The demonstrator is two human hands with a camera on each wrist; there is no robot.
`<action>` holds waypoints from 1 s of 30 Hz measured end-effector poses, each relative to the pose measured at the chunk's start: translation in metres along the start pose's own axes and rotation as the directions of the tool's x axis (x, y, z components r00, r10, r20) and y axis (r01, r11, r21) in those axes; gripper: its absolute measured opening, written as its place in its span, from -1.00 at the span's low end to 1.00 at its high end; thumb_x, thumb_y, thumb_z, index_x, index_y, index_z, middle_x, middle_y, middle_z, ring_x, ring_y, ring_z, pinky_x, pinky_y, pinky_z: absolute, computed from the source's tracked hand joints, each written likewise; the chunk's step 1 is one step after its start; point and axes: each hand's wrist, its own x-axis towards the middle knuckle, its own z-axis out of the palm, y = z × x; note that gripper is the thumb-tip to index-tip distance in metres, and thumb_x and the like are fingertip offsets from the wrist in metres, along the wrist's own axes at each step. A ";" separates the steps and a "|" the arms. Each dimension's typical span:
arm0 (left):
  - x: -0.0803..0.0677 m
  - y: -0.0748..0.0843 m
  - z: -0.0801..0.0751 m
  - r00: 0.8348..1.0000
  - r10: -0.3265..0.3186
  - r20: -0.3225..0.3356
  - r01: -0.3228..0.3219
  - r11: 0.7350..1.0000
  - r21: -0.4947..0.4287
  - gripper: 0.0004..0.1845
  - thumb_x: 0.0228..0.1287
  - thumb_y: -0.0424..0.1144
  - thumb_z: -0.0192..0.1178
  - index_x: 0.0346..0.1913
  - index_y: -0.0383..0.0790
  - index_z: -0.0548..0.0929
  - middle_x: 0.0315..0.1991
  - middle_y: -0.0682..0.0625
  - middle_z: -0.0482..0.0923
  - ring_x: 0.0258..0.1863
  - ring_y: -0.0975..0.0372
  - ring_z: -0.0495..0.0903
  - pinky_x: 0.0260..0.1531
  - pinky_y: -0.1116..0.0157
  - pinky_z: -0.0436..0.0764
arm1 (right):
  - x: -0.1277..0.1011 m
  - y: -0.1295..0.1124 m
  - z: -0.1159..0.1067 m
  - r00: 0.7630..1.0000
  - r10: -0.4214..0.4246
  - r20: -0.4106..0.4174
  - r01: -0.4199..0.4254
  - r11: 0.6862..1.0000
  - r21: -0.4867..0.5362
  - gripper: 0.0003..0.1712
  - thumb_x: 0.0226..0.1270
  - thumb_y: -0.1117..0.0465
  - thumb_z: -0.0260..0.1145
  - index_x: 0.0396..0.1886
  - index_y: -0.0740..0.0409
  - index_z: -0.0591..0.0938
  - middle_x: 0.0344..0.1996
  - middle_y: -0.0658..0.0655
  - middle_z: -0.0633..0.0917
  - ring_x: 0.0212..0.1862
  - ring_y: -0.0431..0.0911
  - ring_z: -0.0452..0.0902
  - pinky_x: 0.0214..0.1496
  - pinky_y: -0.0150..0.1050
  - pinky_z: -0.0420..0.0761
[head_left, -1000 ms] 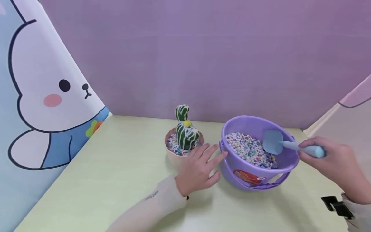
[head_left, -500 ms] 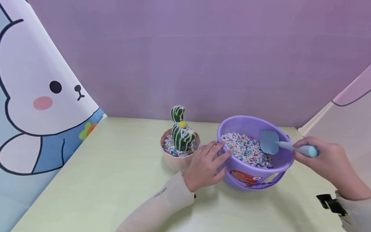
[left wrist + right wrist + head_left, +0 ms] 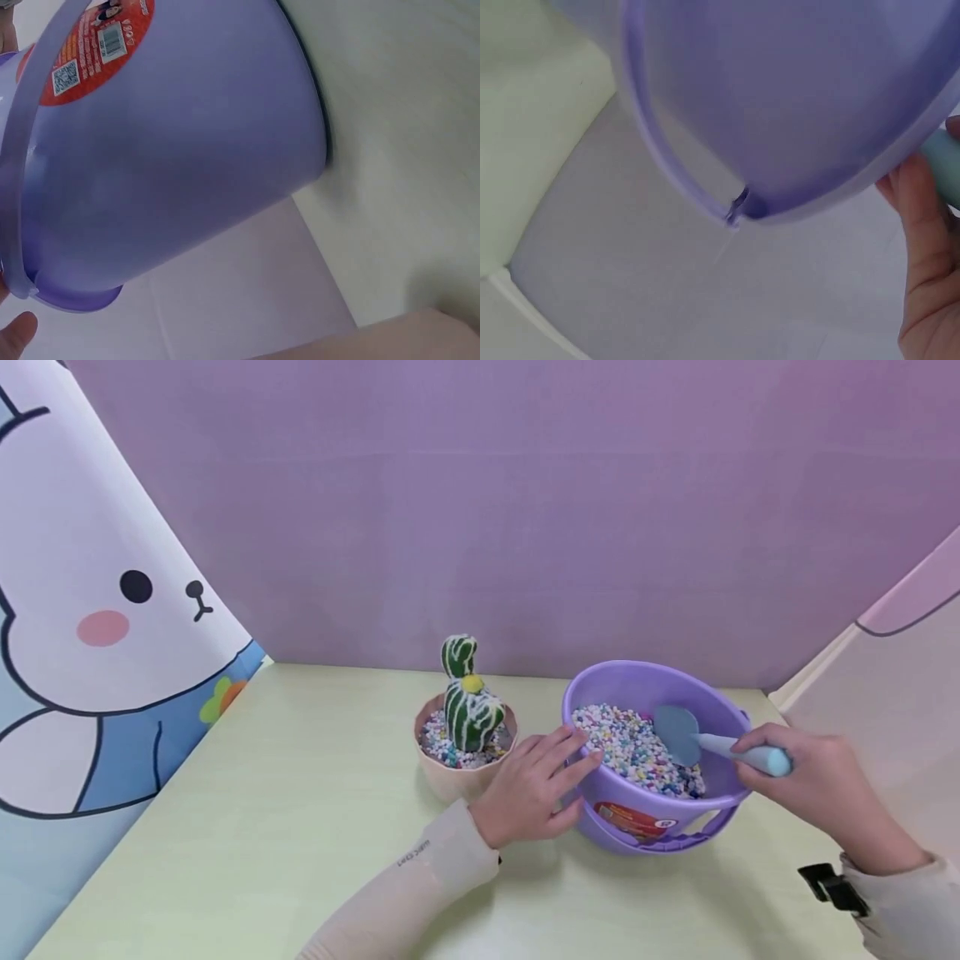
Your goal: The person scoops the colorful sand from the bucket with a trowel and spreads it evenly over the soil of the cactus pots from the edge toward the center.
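Note:
A purple bucket [image 3: 633, 683], with colourful beads [image 3: 630, 747] inside, stands slightly tilted on the table. My right hand [image 3: 821, 789] grips the handle of a light blue toy shovel [image 3: 677, 735] over the bucket's right rim. The shovel's blade is inside the bucket, low over the beads; contact with them is hard to tell. My left hand [image 3: 528, 793] lies with extended fingers against the bucket's left rim. In the left wrist view the thumb [image 3: 18, 335] stands apart from the bucket wall [image 3: 187, 142]. In the right wrist view, fingers [image 3: 924, 225] show beside the shovel handle [image 3: 943, 166].
Left of the bucket stands a pale pink pot [image 3: 450, 782] with a green cactus [image 3: 470, 720] and beads in it. The bucket's handle [image 3: 701, 839] hangs down in front. A purple backdrop [image 3: 487, 510] rises behind the pale table [image 3: 300, 793].
My left hand has moved right from beside the pot onto the bucket's rim. My right hand has brought the shovel left, further into the bucket. The view has shifted slightly.

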 end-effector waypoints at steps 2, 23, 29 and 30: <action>0.000 -0.001 0.000 1.000 0.009 0.000 -0.009 1.000 -0.010 -0.44 0.10 -0.03 0.21 0.18 -0.18 0.56 0.16 -0.14 0.53 0.23 0.06 0.44 0.14 0.23 0.45 | -0.001 -0.002 0.003 1.000 0.003 -0.014 -0.002 0.999 0.038 -0.70 -0.34 0.52 0.40 -0.52 0.15 0.65 -0.60 -0.38 0.53 -0.60 -0.42 0.30 -0.65 -0.55 0.33; -0.002 0.006 -0.007 0.996 -0.056 0.065 0.062 0.993 -0.099 -0.37 0.10 0.00 0.25 0.24 -0.19 0.51 0.24 -0.19 0.45 0.30 0.02 0.35 0.16 0.23 0.43 | -0.012 -0.025 0.017 0.981 0.153 -0.120 -0.109 0.943 0.315 -0.46 -0.32 0.64 0.38 -0.52 -0.15 0.68 -0.56 -0.39 0.60 -0.63 -0.42 0.32 -0.70 -0.52 0.30; -0.002 0.005 -0.008 0.996 -0.061 0.059 0.068 0.991 -0.117 -0.37 0.09 -0.01 0.25 0.25 -0.18 0.51 0.25 -0.18 0.44 0.31 0.03 0.34 0.16 0.23 0.43 | -0.016 -0.030 0.018 0.954 0.281 -0.108 -0.227 0.907 0.354 -0.54 -0.21 0.61 0.39 -0.53 -0.09 0.68 -0.55 -0.33 0.63 -0.63 -0.39 0.36 -0.69 -0.51 0.34; -0.002 0.005 -0.008 0.997 -0.059 0.058 0.066 0.991 -0.116 -0.37 0.10 0.00 0.25 0.25 -0.19 0.51 0.25 -0.19 0.44 0.31 0.02 0.34 0.16 0.23 0.43 | -0.016 -0.031 0.018 0.947 0.305 -0.102 -0.252 0.902 0.351 -0.56 -0.18 0.60 0.40 -0.52 -0.08 0.68 -0.55 -0.33 0.63 -0.62 -0.38 0.36 -0.68 -0.51 0.35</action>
